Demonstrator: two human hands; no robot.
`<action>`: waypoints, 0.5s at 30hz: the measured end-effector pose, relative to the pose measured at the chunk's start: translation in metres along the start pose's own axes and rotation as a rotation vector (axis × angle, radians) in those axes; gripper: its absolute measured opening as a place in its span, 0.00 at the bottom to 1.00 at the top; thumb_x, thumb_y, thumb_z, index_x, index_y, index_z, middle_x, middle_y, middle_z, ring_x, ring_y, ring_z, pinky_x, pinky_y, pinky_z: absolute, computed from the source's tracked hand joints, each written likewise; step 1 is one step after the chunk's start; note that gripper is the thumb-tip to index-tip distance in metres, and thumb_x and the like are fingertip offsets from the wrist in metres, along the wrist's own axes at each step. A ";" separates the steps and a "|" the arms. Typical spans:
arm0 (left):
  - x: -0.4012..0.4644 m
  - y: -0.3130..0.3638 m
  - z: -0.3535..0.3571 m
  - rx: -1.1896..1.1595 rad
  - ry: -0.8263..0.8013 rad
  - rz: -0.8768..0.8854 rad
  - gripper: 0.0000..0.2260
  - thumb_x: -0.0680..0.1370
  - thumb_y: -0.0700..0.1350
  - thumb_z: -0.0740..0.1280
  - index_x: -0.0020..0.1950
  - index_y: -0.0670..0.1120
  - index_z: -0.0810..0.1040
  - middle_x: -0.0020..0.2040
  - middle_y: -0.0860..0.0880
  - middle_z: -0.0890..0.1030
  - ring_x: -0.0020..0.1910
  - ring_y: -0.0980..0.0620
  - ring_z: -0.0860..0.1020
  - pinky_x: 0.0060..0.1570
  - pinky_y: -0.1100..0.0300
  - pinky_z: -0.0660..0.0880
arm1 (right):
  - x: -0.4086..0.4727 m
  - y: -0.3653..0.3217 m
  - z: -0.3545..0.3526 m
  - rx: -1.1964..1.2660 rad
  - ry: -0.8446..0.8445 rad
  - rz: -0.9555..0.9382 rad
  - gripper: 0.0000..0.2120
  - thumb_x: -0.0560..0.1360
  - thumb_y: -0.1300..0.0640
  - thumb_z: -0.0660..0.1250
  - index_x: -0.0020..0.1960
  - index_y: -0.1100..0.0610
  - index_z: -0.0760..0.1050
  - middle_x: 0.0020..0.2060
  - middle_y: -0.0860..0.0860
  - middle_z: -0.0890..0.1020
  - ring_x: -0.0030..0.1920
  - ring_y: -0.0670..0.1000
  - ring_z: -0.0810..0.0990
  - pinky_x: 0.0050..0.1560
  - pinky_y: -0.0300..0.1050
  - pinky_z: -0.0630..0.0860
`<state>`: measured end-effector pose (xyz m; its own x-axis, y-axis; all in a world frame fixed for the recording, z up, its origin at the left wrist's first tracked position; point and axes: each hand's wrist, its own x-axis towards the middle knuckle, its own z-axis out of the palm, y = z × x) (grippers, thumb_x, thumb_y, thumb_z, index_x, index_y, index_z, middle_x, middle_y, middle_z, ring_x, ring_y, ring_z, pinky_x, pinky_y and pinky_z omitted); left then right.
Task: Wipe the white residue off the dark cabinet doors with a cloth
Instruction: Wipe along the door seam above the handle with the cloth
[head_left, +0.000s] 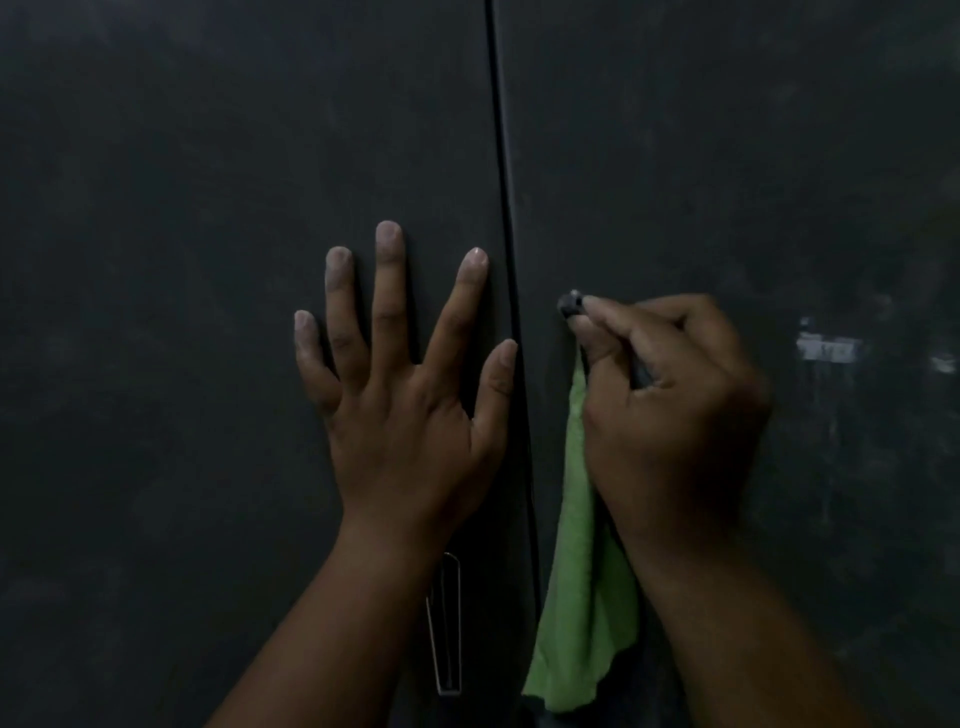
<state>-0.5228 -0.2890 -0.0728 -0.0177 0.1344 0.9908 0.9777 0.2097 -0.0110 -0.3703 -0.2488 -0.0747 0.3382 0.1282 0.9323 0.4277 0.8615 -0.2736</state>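
Two cabinet doors, two hands, one green cloth.

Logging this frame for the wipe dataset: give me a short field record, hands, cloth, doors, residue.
left hand: flat on the left door, fingers spread and straight, thumb at the seam
right hand: fingers pinch a small dark knob-like item on the right door; what it is cannot be told
green cloth: hangs from the right hand, not wiping
door seam: closed, runs top to bottom between the hands
handle: on the left door, under the left wrist
white residue: patch on the right door, right of the right hand
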 end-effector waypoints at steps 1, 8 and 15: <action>0.000 0.000 -0.001 -0.010 -0.003 -0.004 0.27 0.84 0.64 0.56 0.83 0.62 0.59 0.86 0.47 0.52 0.84 0.41 0.47 0.79 0.36 0.46 | 0.003 -0.002 0.003 0.016 -0.008 -0.009 0.05 0.79 0.57 0.74 0.52 0.58 0.87 0.43 0.52 0.83 0.41 0.50 0.81 0.40 0.46 0.79; 0.002 0.005 -0.007 -0.088 -0.008 -0.041 0.27 0.83 0.65 0.59 0.81 0.61 0.64 0.85 0.47 0.54 0.84 0.41 0.49 0.79 0.36 0.46 | -0.060 0.004 -0.021 0.025 -0.248 -0.035 0.06 0.80 0.55 0.72 0.50 0.55 0.87 0.41 0.48 0.80 0.36 0.50 0.79 0.34 0.49 0.77; 0.001 0.006 -0.011 -0.087 -0.026 -0.047 0.29 0.81 0.69 0.62 0.81 0.62 0.66 0.85 0.47 0.54 0.84 0.40 0.48 0.78 0.34 0.48 | -0.023 0.004 -0.015 -0.021 -0.145 0.024 0.06 0.79 0.55 0.73 0.52 0.56 0.87 0.43 0.49 0.82 0.39 0.50 0.81 0.36 0.50 0.79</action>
<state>-0.5150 -0.2982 -0.0709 -0.0685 0.1516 0.9861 0.9901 0.1318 0.0485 -0.3642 -0.2556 -0.1003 0.2247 0.2191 0.9495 0.4392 0.8470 -0.2994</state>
